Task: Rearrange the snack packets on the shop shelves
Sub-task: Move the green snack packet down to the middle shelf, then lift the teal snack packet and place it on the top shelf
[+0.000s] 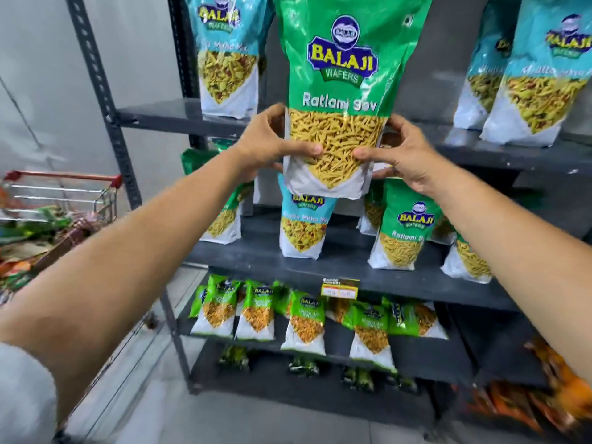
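Note:
A large green Ratlami Sev packet [339, 75] hangs upright in front of the upper shelf [166, 118], held at its lower edges by both hands. My left hand [272, 142] grips its left side and my right hand [400, 152] grips its right side, thumbs on the front. Teal mix packets stand on the upper shelf at left [227, 56] and right [538, 78]. On the middle shelf [352, 267] stand a teal packet [304, 225] and a green Ratlami Sev packet [403, 229].
Small green packets [304, 322] lie in a row on the lower shelf [429, 357]; dark packets [304, 365] sit on the bottom one. A shopping trolley [61, 193] full of packets stands at left. Orange packets [551, 392] are at lower right. A yellow price tag [339, 288] hangs on the middle shelf.

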